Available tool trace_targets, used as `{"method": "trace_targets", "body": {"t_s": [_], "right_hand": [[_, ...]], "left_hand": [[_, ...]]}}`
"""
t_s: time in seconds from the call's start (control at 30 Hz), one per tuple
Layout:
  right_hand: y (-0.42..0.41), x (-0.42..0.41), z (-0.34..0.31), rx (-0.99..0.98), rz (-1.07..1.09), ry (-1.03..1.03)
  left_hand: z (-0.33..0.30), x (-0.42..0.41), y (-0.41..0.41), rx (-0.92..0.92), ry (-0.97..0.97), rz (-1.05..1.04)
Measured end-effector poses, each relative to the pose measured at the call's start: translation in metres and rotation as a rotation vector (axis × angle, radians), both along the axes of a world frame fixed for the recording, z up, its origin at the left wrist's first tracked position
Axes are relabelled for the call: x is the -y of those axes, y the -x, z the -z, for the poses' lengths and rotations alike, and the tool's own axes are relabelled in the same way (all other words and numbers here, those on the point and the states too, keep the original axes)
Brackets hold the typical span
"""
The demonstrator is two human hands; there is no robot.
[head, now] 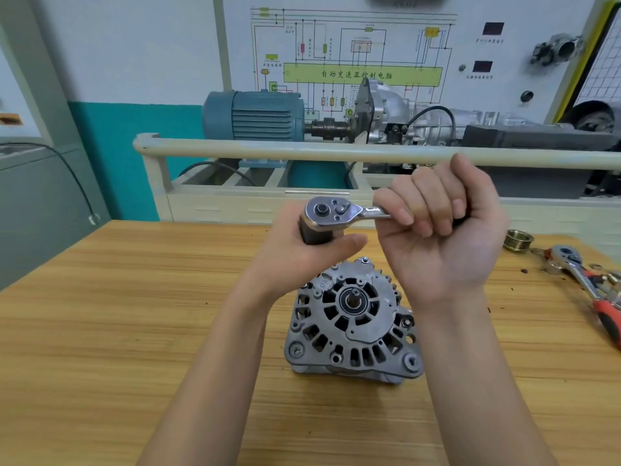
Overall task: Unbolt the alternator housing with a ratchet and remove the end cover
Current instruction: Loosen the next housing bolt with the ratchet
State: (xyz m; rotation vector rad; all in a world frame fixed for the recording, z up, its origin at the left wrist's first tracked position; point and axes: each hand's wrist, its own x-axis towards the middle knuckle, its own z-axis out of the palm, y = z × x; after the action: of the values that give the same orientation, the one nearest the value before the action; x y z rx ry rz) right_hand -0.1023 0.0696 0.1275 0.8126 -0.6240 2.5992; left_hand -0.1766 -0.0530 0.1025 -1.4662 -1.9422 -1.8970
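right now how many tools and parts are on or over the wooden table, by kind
ratchets: 2, one held in both hands, one with a red-and-black handle lying at the right
sockets: 1, dark, under the held ratchet's head
alternators: 1
brass pulleys: 1
total: 5

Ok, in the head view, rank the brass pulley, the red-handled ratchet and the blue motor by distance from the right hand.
From the right hand:
1. Brass pulley, just to its right on the bench.
2. Red-handled ratchet, farther right, near the bench edge.
3. Blue motor, behind the rail, on the left.
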Motion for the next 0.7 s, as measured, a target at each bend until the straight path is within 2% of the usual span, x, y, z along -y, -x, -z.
{"method": "trace_targets", "body": {"t_s": [0.2, 0.27, 0.37, 0.53, 0.6, 0.7], "right_hand": [[-0.004, 0.02, 0.005, -0.102, 0.276, -0.04], [-0.005, 0.027, 0.006, -0.128, 0.311, -0.06], [-0.006, 0.024, 0.005, -0.125, 0.252, -0.076], [-0.002, 0.005, -0.002, -0.029, -0.069, -0.06], [-0.002, 0.001, -0.004, -0.002, -0.122, -0.039], [-0.004, 0.0, -0.004, 0.016, -0.026, 0.023]], "left_hand": [[0.0, -0.015, -0.003, 0.167, -0.274, -0.225], [0.001, -0.018, -0.005, 0.193, -0.304, -0.289], [0.0, -0.01, -0.002, 0.165, -0.21, -0.228], [0.001, 0.006, 0.001, 0.0, 0.039, 0.098], [0.0, 0.004, -0.001, -0.029, 0.068, 0.101], [-0.001, -0.004, -0.003, -0.009, -0.004, -0.006]]}}
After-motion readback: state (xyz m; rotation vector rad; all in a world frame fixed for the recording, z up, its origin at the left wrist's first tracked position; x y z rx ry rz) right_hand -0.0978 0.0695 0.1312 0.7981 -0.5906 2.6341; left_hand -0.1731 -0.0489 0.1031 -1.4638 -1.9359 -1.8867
